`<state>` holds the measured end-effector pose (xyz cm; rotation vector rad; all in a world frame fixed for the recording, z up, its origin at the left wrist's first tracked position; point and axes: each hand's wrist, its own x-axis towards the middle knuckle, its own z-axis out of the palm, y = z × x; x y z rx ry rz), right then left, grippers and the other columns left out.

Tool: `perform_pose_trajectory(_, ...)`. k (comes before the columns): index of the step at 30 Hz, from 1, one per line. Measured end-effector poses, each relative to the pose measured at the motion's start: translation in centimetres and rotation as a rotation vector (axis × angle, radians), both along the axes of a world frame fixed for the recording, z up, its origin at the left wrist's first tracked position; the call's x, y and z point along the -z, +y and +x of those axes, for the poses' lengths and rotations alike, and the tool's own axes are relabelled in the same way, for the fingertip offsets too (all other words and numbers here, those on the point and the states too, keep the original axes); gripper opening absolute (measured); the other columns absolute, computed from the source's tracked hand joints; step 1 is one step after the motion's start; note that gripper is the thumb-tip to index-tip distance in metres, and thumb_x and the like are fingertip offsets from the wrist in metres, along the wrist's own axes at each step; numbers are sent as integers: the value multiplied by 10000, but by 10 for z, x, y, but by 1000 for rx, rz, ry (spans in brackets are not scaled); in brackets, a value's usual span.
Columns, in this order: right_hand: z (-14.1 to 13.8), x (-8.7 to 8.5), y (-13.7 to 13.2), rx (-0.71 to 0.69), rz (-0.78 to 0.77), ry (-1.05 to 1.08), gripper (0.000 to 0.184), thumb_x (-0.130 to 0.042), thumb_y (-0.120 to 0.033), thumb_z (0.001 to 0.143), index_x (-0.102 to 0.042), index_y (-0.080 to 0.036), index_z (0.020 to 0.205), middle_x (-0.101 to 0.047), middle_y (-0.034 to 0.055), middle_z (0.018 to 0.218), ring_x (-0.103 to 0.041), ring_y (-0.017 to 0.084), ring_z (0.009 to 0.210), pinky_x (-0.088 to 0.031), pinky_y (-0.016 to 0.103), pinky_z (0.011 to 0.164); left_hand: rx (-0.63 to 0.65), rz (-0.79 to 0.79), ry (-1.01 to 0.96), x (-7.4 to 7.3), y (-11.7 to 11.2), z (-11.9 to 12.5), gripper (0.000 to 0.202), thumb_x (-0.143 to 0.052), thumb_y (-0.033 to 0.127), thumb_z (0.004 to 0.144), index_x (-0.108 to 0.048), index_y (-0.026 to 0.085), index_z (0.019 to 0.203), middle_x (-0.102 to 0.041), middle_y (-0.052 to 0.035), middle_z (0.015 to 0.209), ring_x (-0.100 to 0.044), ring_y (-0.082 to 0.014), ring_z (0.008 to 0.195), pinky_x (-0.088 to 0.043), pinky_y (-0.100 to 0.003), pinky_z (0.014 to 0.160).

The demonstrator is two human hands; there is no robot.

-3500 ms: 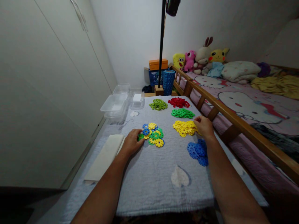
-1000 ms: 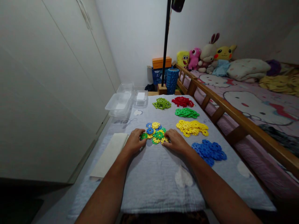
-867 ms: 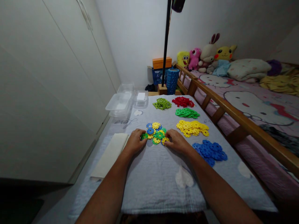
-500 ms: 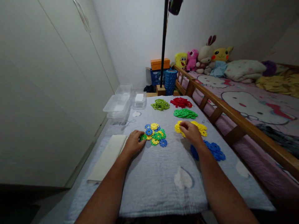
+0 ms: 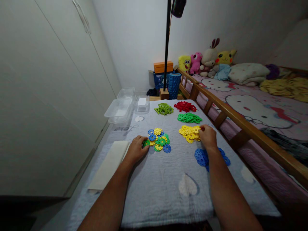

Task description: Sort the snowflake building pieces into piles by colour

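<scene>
My left hand (image 5: 138,148) rests on the cloth with thumb and fingers closed round the edge of a green notched plastic disc (image 5: 146,143). That disc lies at the left side of a mixed pile of blue, yellow and green discs (image 5: 158,140). My right hand (image 5: 208,136) is at the right end of the yellow disc pile (image 5: 189,132), fingertips pinched on a yellow disc there; the fingers partly hide it. Below that hand, a blue disc pile (image 5: 201,156) is partly covered by my forearm.
Farther back lie bright green (image 5: 189,117), red (image 5: 185,106) and yellow-green (image 5: 164,108) disc piles. Clear plastic boxes (image 5: 119,109) stand at the back left, with a folded cream cloth (image 5: 109,165) nearer. A wooden bed rail (image 5: 237,130) runs along the right.
My right hand has moved right, from the left end of the yellow pile to its right end. My left hand stays at the green disc. The view has shifted slightly.
</scene>
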<state>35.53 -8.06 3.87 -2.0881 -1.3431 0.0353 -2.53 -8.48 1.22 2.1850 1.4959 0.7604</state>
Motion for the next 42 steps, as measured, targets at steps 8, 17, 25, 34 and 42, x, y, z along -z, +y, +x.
perform_pose_trajectory(8,-23,-5,-5,-114,226,-32,218,-509,-196,818,-705,-164,908,-682,136,957,-603,264,925,-458,385,890,4,-12,2,-2,-1,0,311,-643,248,800,-705,180,1097,-672,-97,1051,-625,-241,1014,-520,-395,945)
perform_pose_trajectory(17,-123,14,-22,-830,65,-77,228,-603,-221,893,-691,-178,1099,-662,117,1086,-559,257,1046,-434,400,970,7,-22,11,-6,-3,1,360,-672,226,767,-705,189,1124,-666,-93,1060,-623,-245,1018,-509,-389,956)
perform_pose_trajectory(25,-136,21,-26,-824,-38,-200,436,-699,-336,868,-649,-204,1280,-557,148,1310,-460,313,1188,-394,453,1018,0,-20,28,-6,-4,2,354,-662,232,784,-703,162,1129,-661,-106,1071,-618,-255,1042,-495,-404,986)
perform_pose_trajectory(34,-133,14,-27,-800,58,-128,359,-674,-226,830,-667,-171,1185,-600,123,1085,-514,279,1046,-431,417,963,-5,-9,20,-4,-3,2,334,-665,233,780,-714,181,1106,-657,-92,1046,-619,-246,1025,-503,-389,966)
perform_pose_trajectory(42,-109,5,-11,-717,84,-133,347,-666,-212,795,-680,-196,1141,-622,104,1031,-546,265,1008,-437,390,935,-2,-6,23,-4,-2,1,322,-655,256,785,-718,184,1092,-662,-93,1018,-621,-246,990,-510,-393,935)
